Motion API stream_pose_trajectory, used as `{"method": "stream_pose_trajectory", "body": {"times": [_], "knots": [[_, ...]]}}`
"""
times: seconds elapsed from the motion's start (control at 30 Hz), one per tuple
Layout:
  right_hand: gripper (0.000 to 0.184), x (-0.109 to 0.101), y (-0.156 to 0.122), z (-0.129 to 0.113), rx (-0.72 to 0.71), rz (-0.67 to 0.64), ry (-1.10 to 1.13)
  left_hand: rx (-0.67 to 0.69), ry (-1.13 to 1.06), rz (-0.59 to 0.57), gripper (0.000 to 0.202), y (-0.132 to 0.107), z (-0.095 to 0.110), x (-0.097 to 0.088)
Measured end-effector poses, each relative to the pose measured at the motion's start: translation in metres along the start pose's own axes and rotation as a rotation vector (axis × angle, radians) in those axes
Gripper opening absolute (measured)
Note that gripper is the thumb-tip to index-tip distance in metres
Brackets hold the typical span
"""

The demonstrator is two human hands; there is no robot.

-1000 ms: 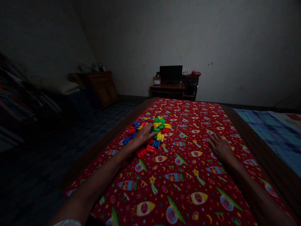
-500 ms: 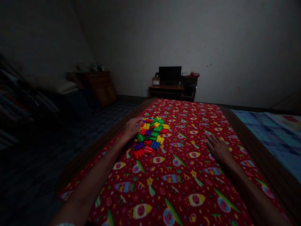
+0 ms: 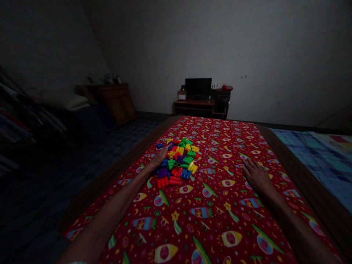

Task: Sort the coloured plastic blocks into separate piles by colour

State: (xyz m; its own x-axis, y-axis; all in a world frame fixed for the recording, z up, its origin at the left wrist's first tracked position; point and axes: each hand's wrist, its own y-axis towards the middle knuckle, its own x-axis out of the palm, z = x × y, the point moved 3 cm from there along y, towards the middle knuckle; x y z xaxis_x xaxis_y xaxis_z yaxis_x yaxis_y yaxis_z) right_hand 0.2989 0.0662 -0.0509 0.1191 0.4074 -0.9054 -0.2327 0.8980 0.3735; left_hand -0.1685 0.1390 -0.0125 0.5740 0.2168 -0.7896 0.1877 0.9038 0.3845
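Left hand [image 3: 160,158] lies open against the left flank of the plastic block pile [image 3: 180,161], near the table edge [image 3: 134,154]. Right hand [image 3: 257,176] rests flat and open, with bare tablecloth [image 3: 214,205] between them.

The left hand [image 3: 161,158] lies against the 9 o'clock side of the heap of small red, yellow, green and blue plastic blocks [image 3: 180,163]. Its fingertips merge with the blocks in the dim light, so whether it grips one cannot be made out. Both forearms are cut off by the bottom edge. So is the red rocket-print cloth [image 3: 214,205], which hides the desk but for its dark wooden rim [image 3: 304,183]. At 9 o'clock a dark stack [image 3: 24,121] is blurred beyond naming. The bits on the brown wooden cabinet [image 3: 118,101] and beside the black flat screen [image 3: 198,87] are too small to tell. The blue patchwork blanket [image 3: 321,157] runs off at 3 o'clock.
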Motion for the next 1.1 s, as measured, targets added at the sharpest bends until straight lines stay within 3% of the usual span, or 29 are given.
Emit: {"method": "stream_pose_trajectory", "body": {"times": [0.1, 0.23, 0.33, 0.43, 0.6, 0.77, 0.97, 1.1], "knots": [[0.046, -0.002, 0.0, 0.0, 0.026, -0.002, 0.014, -0.059, -0.067, 0.045, 0.06, 0.009, 0.003, -0.002], [0.047, -0.001, 0.001, 0.001, 0.046, -0.015, 0.031, -0.16, -0.049, 0.154, 0.063, 0.033, -0.015, -0.014], [0.049, 0.002, 0.001, 0.002, 0.053, -0.025, 0.021, -0.192, -0.055, 0.119, 0.061, 0.052, -0.025, -0.009], [0.051, 0.004, 0.002, 0.002, 0.074, -0.021, 0.007, -0.151, -0.096, 0.025, 0.06, 0.072, -0.016, 0.01], [0.049, 0.001, 0.003, -0.003, 0.075, -0.024, -0.008, -0.011, -0.212, -0.162, 0.064, 0.099, 0.028, 0.049], [0.049, -0.004, 0.003, -0.006, 0.096, -0.053, -0.022, 0.079, -0.32, -0.284, 0.067, 0.102, 0.078, 0.078], [0.047, -0.004, 0.005, -0.005, 0.08, -0.073, -0.005, 0.226, -0.538, -0.449, 0.067, 0.097, 0.144, 0.104], [0.048, -0.008, 0.004, -0.006, 0.089, -0.051, -0.027, 0.322, -0.536, -0.488, 0.065, 0.096, 0.183, 0.106]]}}
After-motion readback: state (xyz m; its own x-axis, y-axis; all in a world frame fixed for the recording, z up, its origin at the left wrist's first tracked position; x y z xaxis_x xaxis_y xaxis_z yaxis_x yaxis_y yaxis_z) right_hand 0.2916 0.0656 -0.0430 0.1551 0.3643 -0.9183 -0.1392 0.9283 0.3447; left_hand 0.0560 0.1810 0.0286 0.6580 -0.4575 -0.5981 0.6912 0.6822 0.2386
